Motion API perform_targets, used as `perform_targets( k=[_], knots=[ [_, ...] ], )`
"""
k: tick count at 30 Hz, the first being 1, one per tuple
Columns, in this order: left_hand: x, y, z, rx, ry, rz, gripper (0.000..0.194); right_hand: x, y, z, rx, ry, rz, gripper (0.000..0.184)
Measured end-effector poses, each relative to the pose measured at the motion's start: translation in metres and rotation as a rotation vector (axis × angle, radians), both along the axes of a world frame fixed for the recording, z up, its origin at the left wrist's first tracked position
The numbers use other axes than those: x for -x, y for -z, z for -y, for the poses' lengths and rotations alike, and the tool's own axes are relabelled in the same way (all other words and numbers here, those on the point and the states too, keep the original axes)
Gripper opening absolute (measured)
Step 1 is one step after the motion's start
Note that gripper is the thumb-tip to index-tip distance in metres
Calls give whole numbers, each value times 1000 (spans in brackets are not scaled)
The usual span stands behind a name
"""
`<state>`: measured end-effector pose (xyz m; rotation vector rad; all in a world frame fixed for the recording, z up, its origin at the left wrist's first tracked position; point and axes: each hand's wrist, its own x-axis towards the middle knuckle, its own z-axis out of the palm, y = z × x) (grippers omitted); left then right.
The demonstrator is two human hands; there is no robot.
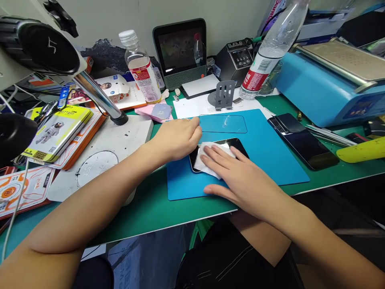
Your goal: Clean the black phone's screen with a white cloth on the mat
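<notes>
A smartphone [238,143] lies face up on the blue mat [270,160], its screen partly covered by a white wipe [207,161]. My right hand [231,168] rests flat on the wipe, fingers stretched out and thumb apart, pressing it against the screen. At the phone's left end, my left hand [179,138] is closed with its fingers curled under; what they hold, if anything, is hidden. Just beyond the phone is a clear glass sheet with a dark outline [224,124], a screen protector by its look, its left end beside my left knuckles.
To the right lies a black phone [303,140] near metal tweezers and a blue machine [325,80]. A grey phone stand [225,94], bottles [142,72] and a display [182,52] stand behind. Left are a white stand base [132,136] and stacked boxes [57,130].
</notes>
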<state>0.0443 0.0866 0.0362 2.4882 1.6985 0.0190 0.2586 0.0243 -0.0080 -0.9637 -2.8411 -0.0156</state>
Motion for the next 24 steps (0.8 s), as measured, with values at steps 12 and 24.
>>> perform_targets(
  k=[12,24],
  knots=[
    [4,2,-5,-38,-27,-89,35,23,-2,-9,-38,1,7,70],
    [11,-3,-11,89,-48,-113,43,-3,2,0,-84,-23,-14,63]
  ],
)
